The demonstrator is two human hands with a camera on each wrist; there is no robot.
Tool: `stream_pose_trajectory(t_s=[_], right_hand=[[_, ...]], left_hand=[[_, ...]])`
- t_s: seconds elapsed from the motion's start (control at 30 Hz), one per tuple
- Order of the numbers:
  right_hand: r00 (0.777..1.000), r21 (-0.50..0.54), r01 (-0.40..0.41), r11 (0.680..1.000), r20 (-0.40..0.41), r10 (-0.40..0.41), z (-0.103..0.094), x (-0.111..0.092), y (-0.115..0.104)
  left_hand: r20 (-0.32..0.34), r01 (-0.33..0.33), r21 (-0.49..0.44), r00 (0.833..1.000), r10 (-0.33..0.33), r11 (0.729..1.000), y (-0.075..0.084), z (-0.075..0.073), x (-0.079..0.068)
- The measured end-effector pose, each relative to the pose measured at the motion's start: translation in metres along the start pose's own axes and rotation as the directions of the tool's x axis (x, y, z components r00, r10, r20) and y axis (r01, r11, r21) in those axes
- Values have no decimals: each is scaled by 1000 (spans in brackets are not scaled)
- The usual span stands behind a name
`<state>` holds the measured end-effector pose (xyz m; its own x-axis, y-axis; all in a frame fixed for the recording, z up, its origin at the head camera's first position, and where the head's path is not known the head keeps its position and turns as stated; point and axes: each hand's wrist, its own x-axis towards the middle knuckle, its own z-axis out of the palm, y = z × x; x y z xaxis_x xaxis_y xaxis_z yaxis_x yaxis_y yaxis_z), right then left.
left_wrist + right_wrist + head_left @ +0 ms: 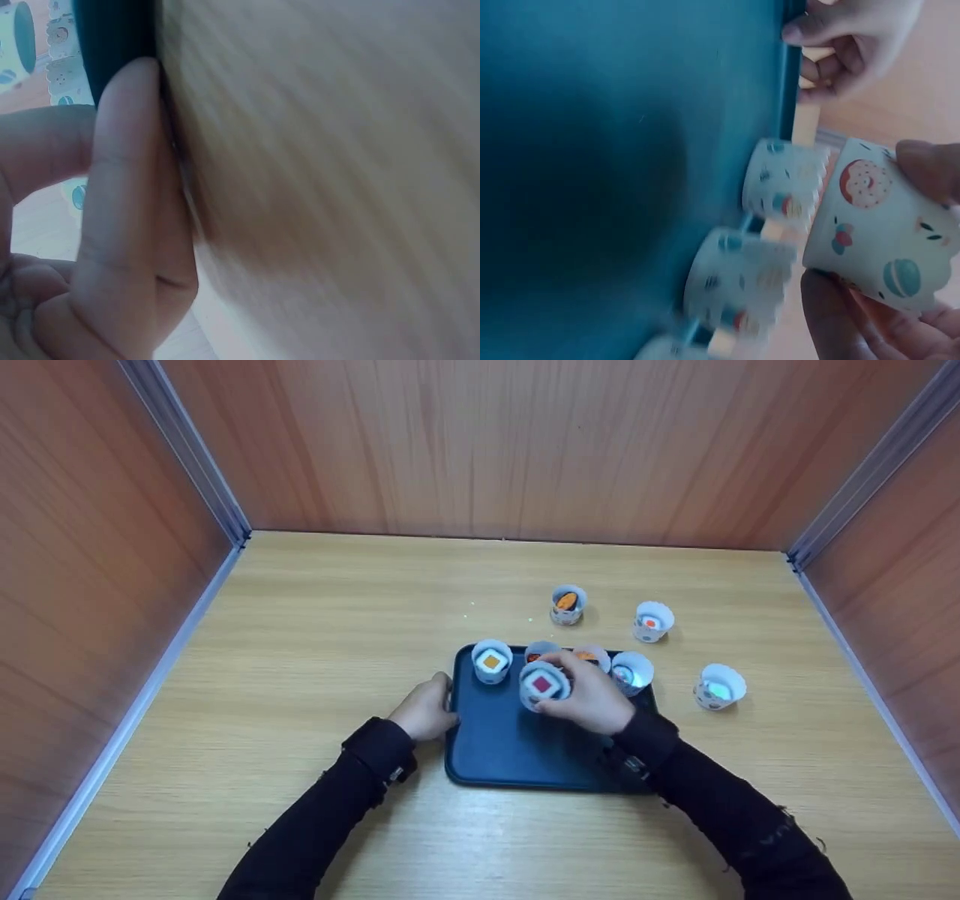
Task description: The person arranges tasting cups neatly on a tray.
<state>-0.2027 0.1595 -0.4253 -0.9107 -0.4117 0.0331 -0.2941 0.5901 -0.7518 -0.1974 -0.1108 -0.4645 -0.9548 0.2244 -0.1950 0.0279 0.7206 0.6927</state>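
Note:
A dark blue-green tray (510,750) lies on the table. Its left edge is pinched by my left hand (426,709), thumb over the rim and fingers curled below, as the right wrist view shows. My right hand (592,694) grips a printed paper cup (885,225) between thumb and fingers, held above the tray. Inside that cup is a white piece with a dark red diamond (541,685). Along the tray's far edge stands a row of similar cups; the leftmost cup (491,661) contains a white piece with an orange diamond. My right hand partly hides the middle cups.
Past the tray's far side stands a cup with an orange and black piece (566,604). To its right is a cup with a white and orange-red piece (653,622). A cup with a pale green piece (719,687) stands right of the tray. Wooden panels (480,450) enclose the table.

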Motion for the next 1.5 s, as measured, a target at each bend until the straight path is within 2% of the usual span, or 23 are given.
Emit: stream_pose_trajectory(t_s=[0.27, 0.53, 0.73, 1.07, 1.2, 1.37, 1.5], right_hand=[[990, -29, 39, 999, 138, -35, 31, 18, -16], [969, -65, 4, 998, 247, 12, 48, 26, -29], [945, -115, 22, 993, 326, 17, 59, 26, -32], [937, -118, -7, 993, 345, 48, 62, 26, -32], [942, -101, 0, 995, 334, 34, 58, 25, -29], [959, 32, 3, 999, 285, -12, 45, 19, -22], [979, 140, 46, 989, 190, -72, 26, 8, -15]], left_hand=[[-14, -11, 0, 1000, 11, 1000, 1, -1, 0], [-25, -31, -1, 999, 31, 1000, 0, -3, 0], [-14, -20, -3, 1000, 20, 1000, -1, -4, 1], [-11, -17, -1, 1000, 17, 1000, -1, -4, 2], [-19, -27, 13, 999, 27, 1000, -1, -4, 2], [-23, -28, 25, 999, 29, 999, -1, -2, 1], [-27, -26, 23, 999, 27, 999, 0, 0, 0]])
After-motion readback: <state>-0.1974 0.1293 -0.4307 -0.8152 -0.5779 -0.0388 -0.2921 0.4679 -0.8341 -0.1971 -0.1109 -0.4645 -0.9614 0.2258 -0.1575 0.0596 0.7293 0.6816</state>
